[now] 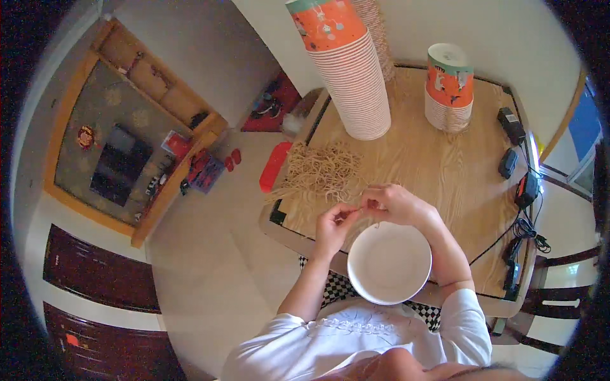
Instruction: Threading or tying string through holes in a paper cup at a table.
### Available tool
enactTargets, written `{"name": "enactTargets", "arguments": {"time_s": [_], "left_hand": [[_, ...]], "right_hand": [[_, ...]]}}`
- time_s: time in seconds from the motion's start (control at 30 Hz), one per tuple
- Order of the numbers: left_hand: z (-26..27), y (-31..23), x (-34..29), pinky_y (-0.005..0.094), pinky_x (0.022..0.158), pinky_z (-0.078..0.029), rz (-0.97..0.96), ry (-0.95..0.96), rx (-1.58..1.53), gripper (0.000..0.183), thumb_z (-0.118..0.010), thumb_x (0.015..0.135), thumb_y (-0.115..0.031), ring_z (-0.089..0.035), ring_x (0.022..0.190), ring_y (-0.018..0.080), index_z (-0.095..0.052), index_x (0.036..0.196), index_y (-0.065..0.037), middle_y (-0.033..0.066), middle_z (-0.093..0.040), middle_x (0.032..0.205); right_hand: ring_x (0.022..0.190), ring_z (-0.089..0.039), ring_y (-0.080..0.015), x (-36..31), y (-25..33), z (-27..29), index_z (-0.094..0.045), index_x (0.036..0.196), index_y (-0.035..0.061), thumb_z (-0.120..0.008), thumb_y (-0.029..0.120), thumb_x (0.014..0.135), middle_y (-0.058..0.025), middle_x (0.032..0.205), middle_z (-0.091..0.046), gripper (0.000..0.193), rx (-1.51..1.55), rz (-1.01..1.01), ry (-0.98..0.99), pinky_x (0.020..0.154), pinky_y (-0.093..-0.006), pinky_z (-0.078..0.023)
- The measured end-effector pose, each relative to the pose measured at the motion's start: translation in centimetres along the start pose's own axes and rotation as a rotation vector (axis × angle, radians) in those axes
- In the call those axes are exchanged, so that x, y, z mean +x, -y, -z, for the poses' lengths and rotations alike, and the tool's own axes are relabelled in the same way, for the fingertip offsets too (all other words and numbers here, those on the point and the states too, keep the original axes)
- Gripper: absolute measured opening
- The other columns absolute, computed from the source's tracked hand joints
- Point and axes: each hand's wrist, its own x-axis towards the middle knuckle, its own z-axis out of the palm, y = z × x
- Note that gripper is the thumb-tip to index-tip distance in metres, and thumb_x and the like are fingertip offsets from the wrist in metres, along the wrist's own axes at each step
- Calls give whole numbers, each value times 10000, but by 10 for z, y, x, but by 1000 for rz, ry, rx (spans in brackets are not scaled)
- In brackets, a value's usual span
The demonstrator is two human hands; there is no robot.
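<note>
My left hand [335, 227] and my right hand [399, 204] meet over the table's near edge, fingertips pinched close together. Between them is a thin tan cord, mostly hidden by the fingers. Just below my right hand, a white paper bucket [389, 263] stands against my lap and the table edge, its round mouth facing up and its inside bare. Beyond my left hand lies a loose, tangled pile of tan cords [323, 170], some ends poking over the table's left side.
A tall stack of nested orange-printed paper buckets [348, 73] rises at the back, another stack [370, 22] behind it. A shorter stack [449, 89] stands back right. Black adapters [526, 190] and coiled cables [532, 235] line the table's [432, 162] right edge. A red stool [274, 168] stands left.
</note>
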Motion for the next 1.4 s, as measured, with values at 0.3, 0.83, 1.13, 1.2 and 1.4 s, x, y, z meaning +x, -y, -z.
{"name": "enactTargets", "arguments": {"time_s": [0.3, 0.83, 1.13, 1.2, 1.4], "left_hand": [[-2, -7, 1, 226, 707, -478, 76, 60, -3, 123, -653, 813, -44, -579, 775, 81, -629, 933, -31, 12, -646, 860], [-13, -5, -3, 176, 474, -289, 220, 18, -250, 157, -645, 841, -198, -405, 570, 14, -652, 936, -74, -77, -521, 689], [-16, -3, 3, 189, 443, -270, 253, -15, -253, 157, -655, 833, -193, -393, 530, 25, -659, 935, -73, -79, -510, 651], [-15, 0, 6, 188, 444, -275, 262, -19, -238, 157, -659, 831, -192, -396, 529, 26, -659, 934, -74, -75, -515, 656], [-19, 2, 10, 169, 490, -330, 213, -72, -225, 96, -667, 832, -128, -441, 580, 6, -660, 898, -58, -61, -582, 731]], "right_hand": [[774, -618, -239, 2, -1, 0, -615, 867, 10, -634, 80, 778, -115, 805, -614, 114, 160, 4, -165, 683, -340, -482], [749, -607, -216, -5, 7, 6, -598, 886, 6, -614, 76, 791, -103, 788, -619, 119, 183, -55, -212, 678, -327, -468], [744, -612, -220, -5, -13, 0, -603, 897, 13, -612, 77, 798, -111, 767, -625, 118, 197, -111, -198, 691, -332, -471], [748, -614, -217, -5, -16, 0, -605, 902, 15, -614, 76, 799, -109, 764, -627, 120, 204, -86, -208, 693, -332, -472], [742, -619, -209, -5, -11, 3, -612, 905, 23, -619, 75, 802, -102, 771, -635, 116, 163, -86, -180, 684, -325, -481]]}}
